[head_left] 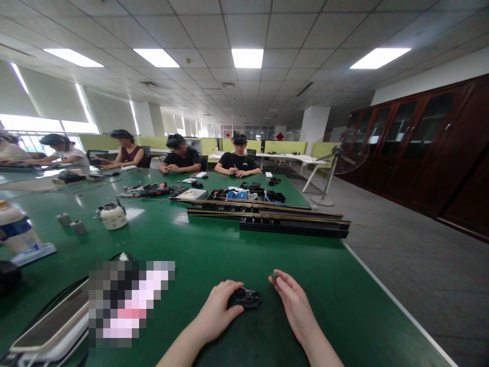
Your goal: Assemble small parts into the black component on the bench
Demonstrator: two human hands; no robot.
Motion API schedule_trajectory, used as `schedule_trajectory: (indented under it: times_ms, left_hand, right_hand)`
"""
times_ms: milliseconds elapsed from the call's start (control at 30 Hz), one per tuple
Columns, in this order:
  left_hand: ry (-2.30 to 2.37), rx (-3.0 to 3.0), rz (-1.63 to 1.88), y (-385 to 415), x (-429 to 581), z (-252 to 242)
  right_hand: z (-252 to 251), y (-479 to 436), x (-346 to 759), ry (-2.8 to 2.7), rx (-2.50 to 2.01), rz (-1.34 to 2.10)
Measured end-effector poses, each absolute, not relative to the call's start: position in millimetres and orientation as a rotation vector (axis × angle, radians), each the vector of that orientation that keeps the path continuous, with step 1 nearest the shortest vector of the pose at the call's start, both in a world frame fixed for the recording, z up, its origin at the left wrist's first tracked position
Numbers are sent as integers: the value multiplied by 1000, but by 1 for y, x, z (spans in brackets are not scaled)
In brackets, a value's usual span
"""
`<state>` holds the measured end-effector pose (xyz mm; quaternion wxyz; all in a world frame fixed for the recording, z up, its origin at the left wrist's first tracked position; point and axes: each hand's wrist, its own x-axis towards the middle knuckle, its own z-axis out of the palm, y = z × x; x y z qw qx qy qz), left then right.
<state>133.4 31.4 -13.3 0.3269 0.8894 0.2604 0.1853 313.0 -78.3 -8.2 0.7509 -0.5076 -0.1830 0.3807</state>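
Observation:
On the green table in front of me lies a small black mechanical part (pixel 249 297) with some shiny bits along its top. My left hand (pixel 220 306) grips its left end between thumb and fingers. A short gap to the right, my right hand (pixel 291 290) is raised a little, its thumb and fingertips pinching a small grey piece (pixel 274 276). The fingers cover most of that piece, so its kind does not show. The two hands are apart, and the black part sits between them.
Long black rails (pixel 294 227) with thin brass-coloured rods lie ahead across the table (pixel 183 255). To the left are a white jar (pixel 113 216), grey cylinders (pixel 79 227), a bottle (pixel 17 232) and a phone (pixel 53 318). Several people sit beyond. A fan (pixel 334 163) stands at right.

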Motion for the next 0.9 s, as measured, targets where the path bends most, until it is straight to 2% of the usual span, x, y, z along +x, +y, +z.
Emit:
schedule_trajectory:
  times_ms: [900]
  left_hand:
    - [677, 2330, 478, 31, 134, -13]
  right_hand:
    - [-10, -79, 314, -417, -1113, 840]
